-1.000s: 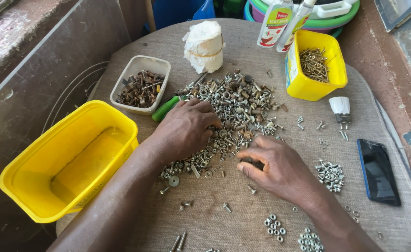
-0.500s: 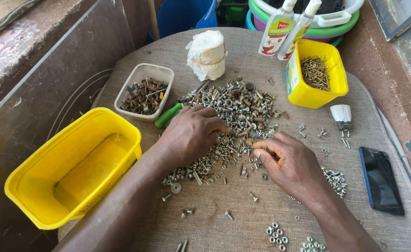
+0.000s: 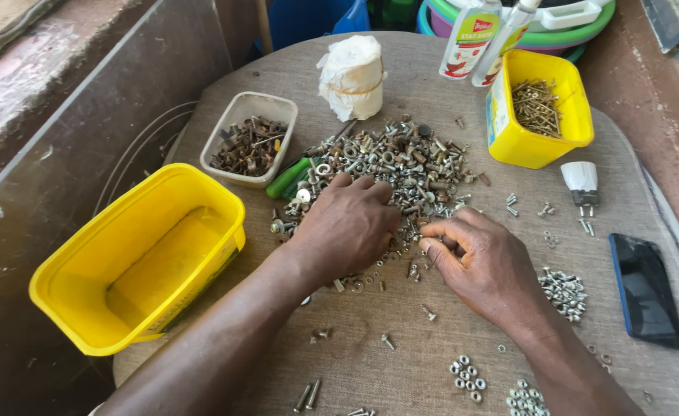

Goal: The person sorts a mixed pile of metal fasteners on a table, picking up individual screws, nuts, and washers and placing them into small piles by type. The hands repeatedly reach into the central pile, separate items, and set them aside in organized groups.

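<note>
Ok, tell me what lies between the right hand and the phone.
In the head view, a small heap of silvery nuts lies on the mat between the right hand and the phone.

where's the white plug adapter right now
In the head view the white plug adapter lies on the table's right side, just below the small yellow tub of screws and above the black phone.

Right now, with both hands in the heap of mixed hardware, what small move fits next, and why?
Probably the right hand draws one piece out of the pile of bolts and nuts toward the small nut cluster; its fingertips pinch at the pile's edge while the left hand rests flat on it.
</note>
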